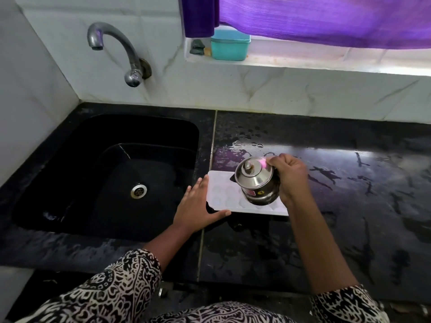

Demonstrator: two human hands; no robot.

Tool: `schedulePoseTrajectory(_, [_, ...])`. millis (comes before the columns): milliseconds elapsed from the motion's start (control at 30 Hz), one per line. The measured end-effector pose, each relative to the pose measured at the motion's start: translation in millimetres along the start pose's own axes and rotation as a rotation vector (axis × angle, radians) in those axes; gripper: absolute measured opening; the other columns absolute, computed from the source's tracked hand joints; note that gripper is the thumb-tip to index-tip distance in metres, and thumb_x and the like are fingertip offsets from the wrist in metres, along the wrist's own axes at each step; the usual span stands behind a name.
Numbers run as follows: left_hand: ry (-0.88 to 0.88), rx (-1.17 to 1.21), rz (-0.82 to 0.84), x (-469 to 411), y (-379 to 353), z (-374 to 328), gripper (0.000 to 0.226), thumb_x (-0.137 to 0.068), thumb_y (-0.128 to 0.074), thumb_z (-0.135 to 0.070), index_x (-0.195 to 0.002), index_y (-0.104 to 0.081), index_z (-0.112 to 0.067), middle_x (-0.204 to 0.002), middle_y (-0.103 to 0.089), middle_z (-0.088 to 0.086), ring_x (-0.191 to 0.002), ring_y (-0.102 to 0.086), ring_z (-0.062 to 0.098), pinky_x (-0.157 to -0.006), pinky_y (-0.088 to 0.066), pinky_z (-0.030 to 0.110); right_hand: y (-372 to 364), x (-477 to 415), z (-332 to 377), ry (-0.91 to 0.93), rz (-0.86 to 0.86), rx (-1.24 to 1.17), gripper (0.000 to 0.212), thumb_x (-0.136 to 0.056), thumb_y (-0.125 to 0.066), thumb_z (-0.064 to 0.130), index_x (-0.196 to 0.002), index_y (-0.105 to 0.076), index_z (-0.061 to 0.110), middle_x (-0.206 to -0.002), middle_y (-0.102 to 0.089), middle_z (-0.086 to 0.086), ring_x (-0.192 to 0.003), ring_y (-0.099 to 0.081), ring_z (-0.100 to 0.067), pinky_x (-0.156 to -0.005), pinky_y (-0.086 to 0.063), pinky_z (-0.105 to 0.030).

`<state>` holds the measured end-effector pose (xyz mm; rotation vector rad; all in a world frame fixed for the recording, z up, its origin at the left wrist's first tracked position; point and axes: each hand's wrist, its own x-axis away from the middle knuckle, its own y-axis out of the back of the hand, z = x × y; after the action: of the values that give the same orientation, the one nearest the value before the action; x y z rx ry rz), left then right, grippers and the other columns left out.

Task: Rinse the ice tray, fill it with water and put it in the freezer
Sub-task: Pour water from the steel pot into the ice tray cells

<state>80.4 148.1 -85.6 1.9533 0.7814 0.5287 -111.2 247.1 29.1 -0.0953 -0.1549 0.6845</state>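
Observation:
A white ice tray (225, 194) lies flat on the wet black counter (349, 194), just right of the sink. My left hand (197, 203) rests flat against the tray's left end, thumb along its front edge, steadying it. My right hand (291, 177) grips a small lidded steel pot (255, 180) and holds it tilted toward the left over the tray. The pot hides the tray's right half. I cannot make out any water stream.
A black sink (70, 183) with a steel drain (138, 191) lies to the left. A wall tap (112, 43) curves above it. On the window ledge stands a teal box (229, 45) beneath a purple curtain (326, 19). Puddles dot the counter behind the tray.

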Motion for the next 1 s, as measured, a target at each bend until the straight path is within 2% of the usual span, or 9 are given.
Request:
schedulePoseTrajectory(167, [0.002,0.011,-0.003,0,0,1,0.132,-0.056,-0.030,-0.098,-0.155,0.003,-0.016,-0.163,-0.009,0.001,-0.149,-0.002,0.010,-0.122,-0.001,0.034,-16,-3,-6,0.060,0.041,0.151,0.038,-0.078,-0.064,-0.001,-0.052,-0.040,0.012,-0.052,-0.036,-0.006,-0.049,-0.033,-0.014,-0.051,-0.036,-0.024])
schedulePoseTrajectory(367, [-0.002,0.005,-0.001,-1,-2,1,0.129,-0.059,-0.034,-0.095,-0.155,0.004,-0.017,-0.163,-0.006,-0.001,-0.149,0.001,0.009,-0.121,0.000,0.033,-22,-5,-7,0.131,0.097,0.310,0.045,-0.075,-0.067,0.002,-0.045,-0.039,0.020,-0.049,-0.036,-0.002,-0.052,-0.035,-0.018,-0.060,-0.038,-0.034])
schedulePoseTrajectory(567, [-0.010,-0.002,0.001,-1,-2,2,0.128,-0.060,-0.033,-0.094,-0.155,0.004,-0.016,-0.163,-0.007,-0.001,-0.149,0.000,0.010,-0.121,0.000,0.034,-21,-5,-5,0.178,0.102,0.372,0.039,-0.076,-0.065,0.003,-0.051,-0.037,0.016,-0.053,-0.033,-0.008,-0.055,-0.032,-0.019,-0.058,-0.034,-0.031])
schedulePoseTrajectory(767, [-0.004,-0.003,0.003,0,-2,1,0.129,-0.059,-0.032,-0.094,-0.155,0.004,-0.016,-0.163,-0.007,0.000,-0.149,0.000,0.010,-0.122,-0.001,0.035,-24,0,-6,0.246,0.117,0.469,0.041,-0.076,-0.065,0.003,-0.049,-0.036,0.016,-0.047,-0.032,0.001,-0.050,-0.031,-0.014,-0.053,-0.031,-0.024])
schedulePoseTrajectory(1000, [0.000,0.003,0.014,0,-1,0,0.129,-0.059,-0.032,-0.094,-0.154,0.005,-0.016,-0.163,-0.006,0.000,-0.149,0.001,0.010,-0.122,0.000,0.035,-23,5,-7,0.236,0.102,0.481,0.042,-0.076,-0.066,0.002,-0.050,-0.035,0.016,-0.050,-0.033,-0.001,-0.050,-0.031,-0.014,-0.052,-0.031,-0.023])
